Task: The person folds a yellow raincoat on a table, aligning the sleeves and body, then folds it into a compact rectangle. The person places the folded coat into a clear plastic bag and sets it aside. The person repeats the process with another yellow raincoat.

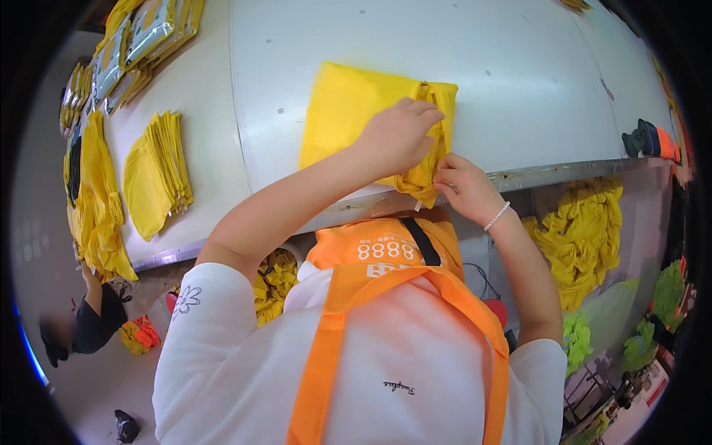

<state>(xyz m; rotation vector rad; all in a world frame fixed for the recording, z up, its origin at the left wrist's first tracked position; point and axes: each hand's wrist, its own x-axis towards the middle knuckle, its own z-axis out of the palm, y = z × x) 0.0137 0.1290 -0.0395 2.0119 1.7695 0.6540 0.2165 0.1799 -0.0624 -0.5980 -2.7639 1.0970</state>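
Note:
A folded yellow garment [345, 104] lies on the white table in front of me, its lower right part overhanging the near edge. My left hand [400, 135] reaches across it, fingers bent over the gathered cloth along its right side; the fingertips are partly hidden. Lower down, my right hand [467, 189] pinches the same cloth between thumb and fingers near the table edge. A white beaded bracelet circles the right wrist. A small white tag shows at the bottom of the gathered cloth.
Left on the table [208, 81] lie a stack of folded yellow cloth [157, 170], a long yellow pile [96, 200] and clear-bagged garments [152, 33]. A person [93, 319] is at far left. Yellow garments [582, 237] heap below the edge at right; a dark-and-orange item [653, 141] sits above.

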